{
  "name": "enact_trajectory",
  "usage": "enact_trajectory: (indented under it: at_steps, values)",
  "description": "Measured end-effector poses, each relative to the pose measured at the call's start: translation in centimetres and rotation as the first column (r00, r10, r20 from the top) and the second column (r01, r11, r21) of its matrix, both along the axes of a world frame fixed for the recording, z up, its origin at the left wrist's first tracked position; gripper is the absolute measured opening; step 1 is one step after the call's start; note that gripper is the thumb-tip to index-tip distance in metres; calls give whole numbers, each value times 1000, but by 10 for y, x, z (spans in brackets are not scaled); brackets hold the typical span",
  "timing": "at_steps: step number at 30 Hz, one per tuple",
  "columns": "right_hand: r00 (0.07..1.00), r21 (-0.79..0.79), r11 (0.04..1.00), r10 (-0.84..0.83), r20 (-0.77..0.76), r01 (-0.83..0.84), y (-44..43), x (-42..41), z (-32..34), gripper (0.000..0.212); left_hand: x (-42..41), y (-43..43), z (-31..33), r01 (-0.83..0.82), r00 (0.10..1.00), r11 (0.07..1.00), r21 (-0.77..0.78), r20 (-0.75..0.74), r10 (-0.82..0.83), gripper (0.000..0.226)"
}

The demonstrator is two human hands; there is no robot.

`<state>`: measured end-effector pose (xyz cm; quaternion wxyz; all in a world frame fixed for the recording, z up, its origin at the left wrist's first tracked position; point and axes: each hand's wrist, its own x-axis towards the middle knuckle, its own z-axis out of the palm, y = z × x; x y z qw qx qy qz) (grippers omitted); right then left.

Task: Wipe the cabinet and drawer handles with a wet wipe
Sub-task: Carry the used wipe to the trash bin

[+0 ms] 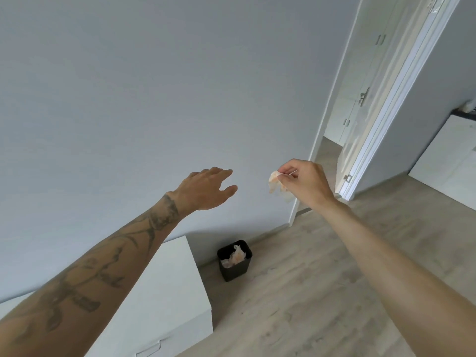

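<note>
A white cabinet [175, 292] with a drawer handle [149, 349] stands lowest in view, a black bin [235, 273] holding crumpled wipes [235, 256] just past it on the floor; above, the left hand [206, 189] reaches out with relaxed fingers, empty, while the right hand [306, 181] pinches a stained wet wipe [277, 185] dangling in the air before an open door [381, 104]

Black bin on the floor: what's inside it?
Crumpled wipes, white with orange stains, poke up past the rim of the bin. Anything beneath them is hidden by its dark walls.
</note>
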<state>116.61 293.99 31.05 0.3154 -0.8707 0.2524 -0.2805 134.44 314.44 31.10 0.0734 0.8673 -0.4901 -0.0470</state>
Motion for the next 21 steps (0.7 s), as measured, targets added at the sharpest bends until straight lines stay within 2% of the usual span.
enact_trajectory:
  at_steps: [7,17,21]
  values:
    - [988,83,987,142,-66,-137,-105,71,-45,10,49,-87,-42,-141,990,989,39,-19,142,63]
    - [943,198,959,247,-225,-204,-214,205,-172,10,151,-184,-181,-279,953,950,142,-82,292,62]
    - [905,250,940,303,-299,-232,-238,254,-242,11,187,-204,-244,-339,924,922,188,-116,364,61]
